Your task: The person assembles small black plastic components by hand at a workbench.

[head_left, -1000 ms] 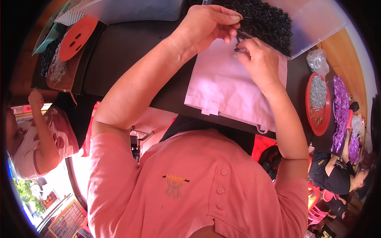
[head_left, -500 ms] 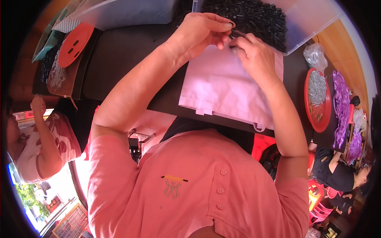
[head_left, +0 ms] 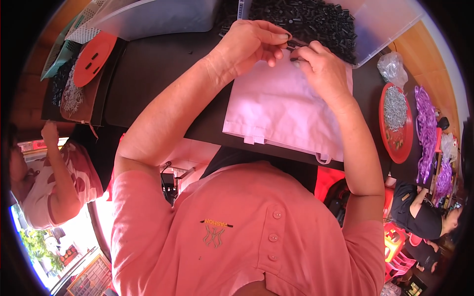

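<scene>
While two hands, left hand point(head_left: 249, 47) and right hand point(head_left: 321, 69), pinch-grip one small black part point(head_left: 295, 47).

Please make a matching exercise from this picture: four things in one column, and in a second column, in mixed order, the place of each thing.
Things:
1. white cloth
2. clear bin of small black parts
3. red tray of silver metal pieces
4. round orange lid

Places:
A. far left of the table
B. under both hands
C. right side of the table
D. far edge, beyond the hands

Pairs: 1-B, 2-D, 3-C, 4-A
</scene>
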Motion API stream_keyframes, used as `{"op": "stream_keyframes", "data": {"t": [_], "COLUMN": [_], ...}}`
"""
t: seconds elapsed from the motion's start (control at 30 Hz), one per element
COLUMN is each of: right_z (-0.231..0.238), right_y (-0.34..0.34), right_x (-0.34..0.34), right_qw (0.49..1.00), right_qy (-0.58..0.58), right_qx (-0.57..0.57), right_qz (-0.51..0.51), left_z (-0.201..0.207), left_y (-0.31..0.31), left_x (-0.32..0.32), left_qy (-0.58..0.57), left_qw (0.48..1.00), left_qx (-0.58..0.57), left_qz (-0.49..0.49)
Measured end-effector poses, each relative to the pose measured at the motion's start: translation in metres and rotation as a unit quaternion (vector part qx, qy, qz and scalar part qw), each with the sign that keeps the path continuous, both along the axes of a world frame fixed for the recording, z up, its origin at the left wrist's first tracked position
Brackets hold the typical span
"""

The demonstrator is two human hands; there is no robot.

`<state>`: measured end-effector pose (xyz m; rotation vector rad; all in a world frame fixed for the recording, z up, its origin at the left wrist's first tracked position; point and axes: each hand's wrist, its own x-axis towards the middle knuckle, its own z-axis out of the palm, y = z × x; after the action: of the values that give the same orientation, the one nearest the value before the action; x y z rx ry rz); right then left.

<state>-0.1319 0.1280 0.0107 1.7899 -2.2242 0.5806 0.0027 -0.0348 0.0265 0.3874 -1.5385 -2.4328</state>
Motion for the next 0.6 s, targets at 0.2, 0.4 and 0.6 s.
{"op": "stream_keyframes", "data": {"t": [0.2,0.4,0.6], "right_z": [-0.002,0.015,0.023], "right_y": [-0.001,0.001,0.003], "right_x": [-0.005,-0.009,0.003], "right_qw": [0.998,0.861,0.857], "right_qy": [-0.039,-0.496,-0.494], "right_qx": [-0.037,-0.1,-0.138], "right_qz": [0.022,0.044,0.053], "left_z": [-0.002,-0.003,-0.004], "left_y": [0.004,0.013,0.02], "left_x": [-0.001,-0.001,-0.002], "left_qy": [-0.01,-0.018,-0.021], "left_qw": [1.0,0.999,0.999], "left_qx": [-0.015,-0.019,-0.02], "left_qz": [-0.004,-0.025,-0.019]}}
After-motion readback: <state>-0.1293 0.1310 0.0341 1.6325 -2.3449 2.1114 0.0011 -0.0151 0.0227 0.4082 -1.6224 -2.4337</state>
